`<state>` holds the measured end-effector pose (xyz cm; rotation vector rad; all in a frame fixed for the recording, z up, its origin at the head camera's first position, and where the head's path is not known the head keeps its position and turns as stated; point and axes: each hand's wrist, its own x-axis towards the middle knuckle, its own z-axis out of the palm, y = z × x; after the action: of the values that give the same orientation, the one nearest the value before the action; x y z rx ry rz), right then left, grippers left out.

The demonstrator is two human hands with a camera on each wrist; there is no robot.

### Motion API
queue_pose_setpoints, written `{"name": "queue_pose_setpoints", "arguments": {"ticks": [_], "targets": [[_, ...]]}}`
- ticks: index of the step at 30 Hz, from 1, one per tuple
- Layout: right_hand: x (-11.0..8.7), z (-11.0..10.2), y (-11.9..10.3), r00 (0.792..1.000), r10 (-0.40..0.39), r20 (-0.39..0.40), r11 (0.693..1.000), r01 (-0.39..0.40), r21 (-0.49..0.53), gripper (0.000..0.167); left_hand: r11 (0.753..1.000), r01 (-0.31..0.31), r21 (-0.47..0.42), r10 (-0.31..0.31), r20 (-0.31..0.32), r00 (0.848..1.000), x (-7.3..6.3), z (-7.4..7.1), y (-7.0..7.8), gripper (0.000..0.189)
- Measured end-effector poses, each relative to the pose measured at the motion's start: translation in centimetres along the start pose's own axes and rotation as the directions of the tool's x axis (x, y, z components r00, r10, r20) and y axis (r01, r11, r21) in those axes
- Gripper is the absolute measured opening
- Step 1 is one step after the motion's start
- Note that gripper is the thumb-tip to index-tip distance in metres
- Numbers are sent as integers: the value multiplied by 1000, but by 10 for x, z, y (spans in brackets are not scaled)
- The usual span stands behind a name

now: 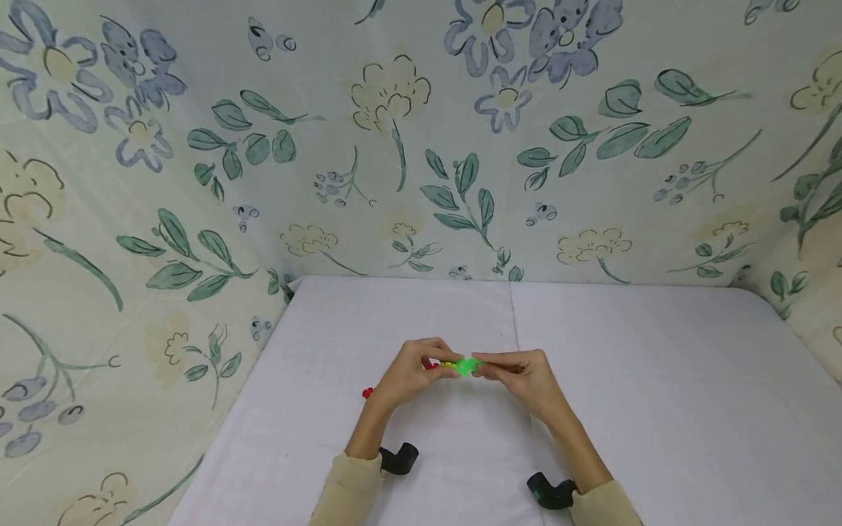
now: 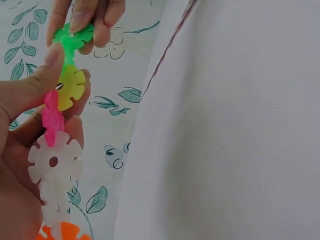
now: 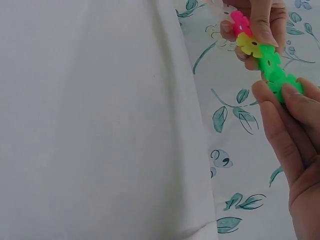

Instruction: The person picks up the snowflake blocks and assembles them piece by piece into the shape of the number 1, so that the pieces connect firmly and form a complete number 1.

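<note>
Between the two hands runs a chain of notched, flower-shaped plastic discs joined edge to edge. My left hand (image 1: 409, 372) grips the chain, thumb and fingers around the yellow disc (image 2: 73, 90) and the pink disc (image 2: 52, 117). Below them in the left wrist view hang white discs (image 2: 67, 154) and an orange disc (image 2: 72, 231), cut off by the frame. Two green discs lie at the other end. My right hand (image 1: 529, 378) pinches the outermost green disc (image 3: 284, 86) between thumb and fingers. It is slotted against the second green disc (image 3: 269, 60).
A white cloth covers the table (image 1: 658, 387), with a crease running through it. A small red piece (image 1: 368, 393) shows beside the left wrist. Black curved pieces (image 1: 401, 459) sit at both wrists. Floral fabric (image 1: 395, 161) hangs behind and at the sides.
</note>
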<state>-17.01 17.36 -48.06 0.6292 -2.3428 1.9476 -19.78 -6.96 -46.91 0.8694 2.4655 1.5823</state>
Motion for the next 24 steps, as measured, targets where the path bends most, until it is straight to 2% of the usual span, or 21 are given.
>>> {"name": "queue_pose_setpoints", "arguments": {"ticks": [4,16,24], "targets": [[-2,-2,-3,1000,12,25,1000,-12,-15,23,1000,18,9,-19,42,999,-1,-1,-1,23],[-2,-4,-11,999,-49,-3,999,49,-22,26,1000,-5,-17,6,15,1000,0,0,2,21],[0,-2,-13,1000,-11,14,1000,12,-18,24,1000,-18,-18,18,22,1000,-1,-3,5,22]]}}
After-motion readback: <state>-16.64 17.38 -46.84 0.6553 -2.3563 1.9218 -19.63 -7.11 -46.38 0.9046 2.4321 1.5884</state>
